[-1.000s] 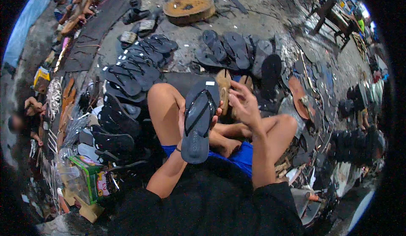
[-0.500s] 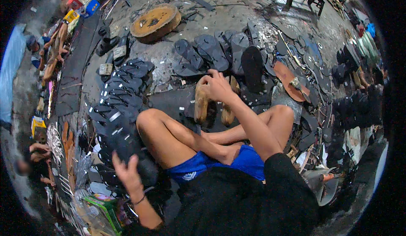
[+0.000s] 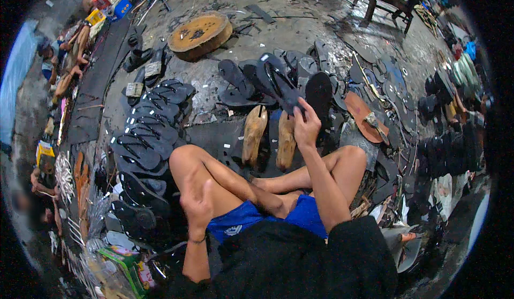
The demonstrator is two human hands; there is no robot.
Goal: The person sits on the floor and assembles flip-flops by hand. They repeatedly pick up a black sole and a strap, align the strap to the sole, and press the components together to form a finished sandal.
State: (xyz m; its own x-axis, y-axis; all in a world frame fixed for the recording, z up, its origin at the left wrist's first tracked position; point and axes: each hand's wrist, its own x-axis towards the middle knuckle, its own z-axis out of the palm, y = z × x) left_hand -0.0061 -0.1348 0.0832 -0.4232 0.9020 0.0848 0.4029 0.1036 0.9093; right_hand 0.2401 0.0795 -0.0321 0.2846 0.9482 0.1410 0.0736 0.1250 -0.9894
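My right hand (image 3: 307, 126) pinches one end of a black flip-flop (image 3: 277, 79), which is raised and tilted above other dark sandals (image 3: 235, 79). My left hand (image 3: 196, 198) is open and holds nothing. It hovers over my bent left leg, with its fingers somewhat blurred. Two foot-shaped wooden blocks (image 3: 254, 134) stand on a dark mat between my hands and the sandals, each with a slit at its far end. Just right of the raised flip-flop is a plain black sole (image 3: 319, 91).
Overlapping black flip-flops (image 3: 147, 127) line my left side. A round wooden slab (image 3: 199, 35) lies farther off. To the right are a brown sole-shaped piece (image 3: 364, 114) and scattered dark scraps. Other people sit along the left edge; a wooden table (image 3: 383, 1) stands far right.
My right hand has moved from above the wooden blocks to the right and now holds up a flip-flop. My left hand has come rightward from the left sandals to my leg.
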